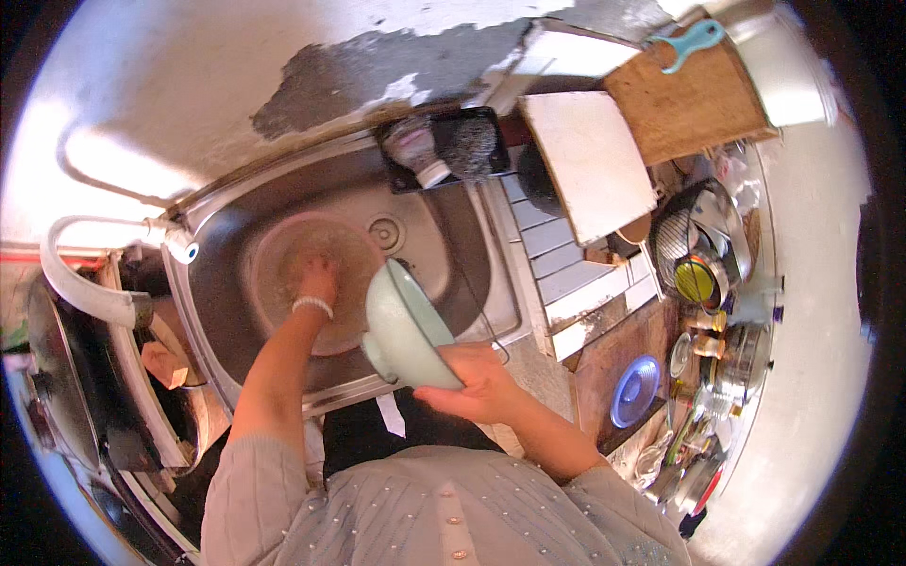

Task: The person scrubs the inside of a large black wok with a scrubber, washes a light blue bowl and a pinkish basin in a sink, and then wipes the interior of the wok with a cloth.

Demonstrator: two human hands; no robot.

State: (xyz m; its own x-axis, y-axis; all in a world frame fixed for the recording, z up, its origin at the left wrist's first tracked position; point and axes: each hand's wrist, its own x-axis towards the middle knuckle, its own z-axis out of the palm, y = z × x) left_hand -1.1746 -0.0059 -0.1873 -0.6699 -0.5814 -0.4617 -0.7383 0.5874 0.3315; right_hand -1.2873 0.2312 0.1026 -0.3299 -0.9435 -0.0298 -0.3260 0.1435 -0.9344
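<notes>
My right hand [479, 380] grips the rim of a pale green bowl [394, 316], which is tilted on its side above the sink's near right part. Inside the steel sink [477, 236] sits a round pinkish basin [351, 229], apparently with cloudy water in it. Down in that basin is my left hand [318, 275], with a pale bracelet at the wrist. Its fingers are blurred and partly hidden, so their pose and anything under them cannot be made out. The sink drain [385, 232] shows beside the basin.
A faucet [179, 243] juts over the sink's left edge. At the back, a black tray [442, 149] holds a wire scourer [469, 148]. To the right are a white board [593, 165], a wooden board [694, 99] with a peeler [694, 42], a blue lid [635, 391] and dish racks [703, 236].
</notes>
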